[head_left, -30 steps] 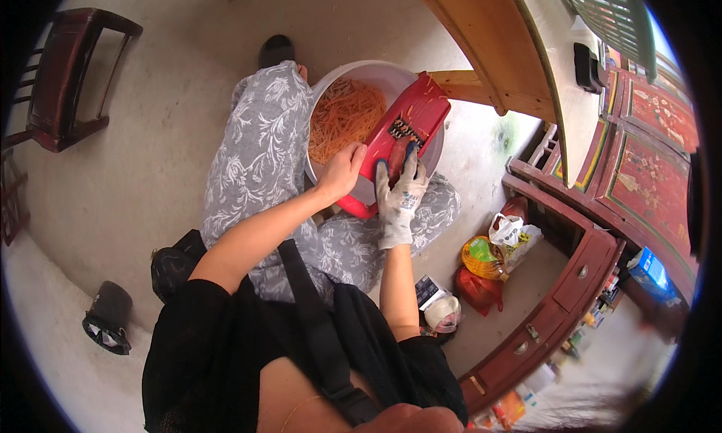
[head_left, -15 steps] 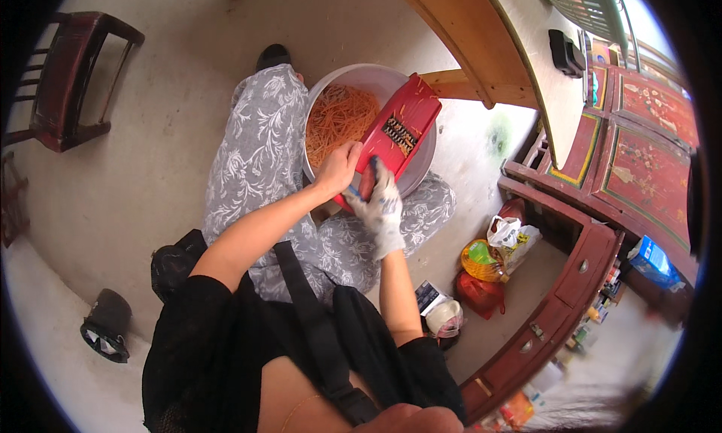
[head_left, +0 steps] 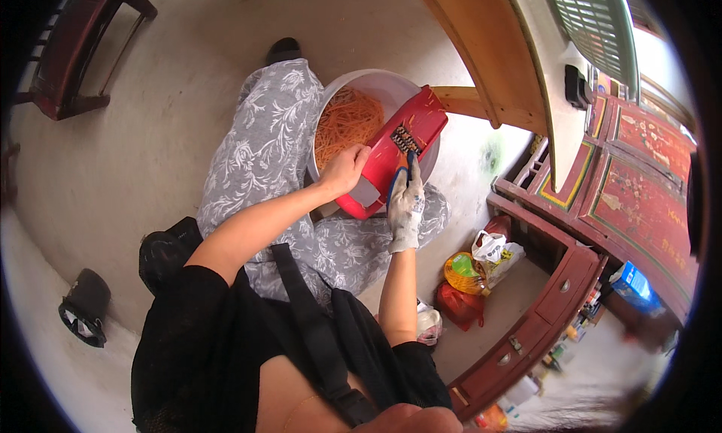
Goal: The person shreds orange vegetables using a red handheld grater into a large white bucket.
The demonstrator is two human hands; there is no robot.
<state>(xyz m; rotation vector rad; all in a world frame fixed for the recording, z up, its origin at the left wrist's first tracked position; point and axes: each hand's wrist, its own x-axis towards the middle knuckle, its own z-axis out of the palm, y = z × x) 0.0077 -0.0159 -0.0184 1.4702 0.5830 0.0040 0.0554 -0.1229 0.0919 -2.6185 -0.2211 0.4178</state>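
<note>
A red grater (head_left: 385,156) leans slantwise across a whitish tub (head_left: 374,77), its dark blade patch facing up with orange bits around it. Long orange shreds, like carrot, (head_left: 347,125) lie heaped in the tub. My left hand (head_left: 344,171) is bare and closed on the grater's left edge. On the grater's right side, just below the blades, is my right hand (head_left: 407,200) in a white glove with a blue palm. Its fingers bend down toward the red surface; whatever lies under them is hidden.
The tub stands between my legs in grey patterned trousers (head_left: 259,147). A wooden table (head_left: 500,49) rises at the upper right. Bags and bottles (head_left: 460,301) sit by a red cabinet (head_left: 541,320). At left are a dark chair (head_left: 79,53) and a black bin (head_left: 85,305).
My right hand has slid up the grater toward the blades. The left hand keeps its hold on the edge. The whole view has shifted slightly.
</note>
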